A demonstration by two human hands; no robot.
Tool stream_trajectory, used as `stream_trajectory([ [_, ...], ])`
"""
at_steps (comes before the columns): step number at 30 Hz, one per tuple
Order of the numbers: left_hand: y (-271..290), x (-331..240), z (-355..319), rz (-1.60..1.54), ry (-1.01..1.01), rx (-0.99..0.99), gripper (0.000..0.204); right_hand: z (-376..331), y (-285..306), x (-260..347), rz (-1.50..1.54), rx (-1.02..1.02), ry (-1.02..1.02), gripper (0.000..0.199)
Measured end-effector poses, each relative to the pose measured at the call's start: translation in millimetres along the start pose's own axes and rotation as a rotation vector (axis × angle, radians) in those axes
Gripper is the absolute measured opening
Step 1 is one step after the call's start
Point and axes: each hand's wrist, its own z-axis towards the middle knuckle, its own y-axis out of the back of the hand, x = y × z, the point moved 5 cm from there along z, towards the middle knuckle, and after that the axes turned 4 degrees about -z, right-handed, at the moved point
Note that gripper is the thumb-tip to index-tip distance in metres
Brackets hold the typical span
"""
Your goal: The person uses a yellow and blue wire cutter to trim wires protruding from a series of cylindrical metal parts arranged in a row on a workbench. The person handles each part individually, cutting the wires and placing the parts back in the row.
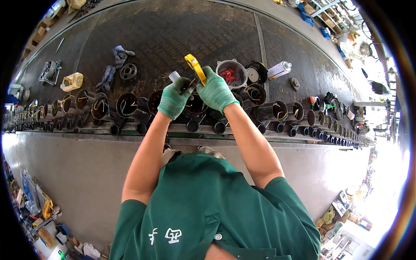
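Observation:
My left hand [173, 99], in a green knitted glove with darkened fingertips, is closed, and a short white cylinder [174, 76] sticks out from it. In my right hand [216, 92], gloved the same way, is a yellow curved thing [195, 68] that looks like a roll of tape seen edge-on. The fingertips of both hands come close together. Beneath them stands a dark round motor housing [196, 109], partly hidden by the gloves. Beside it is another open housing [127, 105] with yellow and white wires inside.
A long row of similar housings lines the bench's near edge. Beyond my right hand are a grey metal bowl [232, 74] with red pieces, a black round part [256, 73] and a spray can [279, 69]. At left lie a handwheel [128, 72], a glove [122, 55] and a cut yellowish container [72, 82].

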Motion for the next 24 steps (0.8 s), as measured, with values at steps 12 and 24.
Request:
stream_trajectory([
  [12, 0, 7, 1, -0.213, 0.043, -0.056, 0.016, -69, -12, -68, 1.140, 0.342, -0.331, 0.041],
  [24, 5, 6, 2, -0.169, -0.007, -0.051, 0.017, -51, -39, -57, 1.254, 0.432, -0.401, 0.043],
])
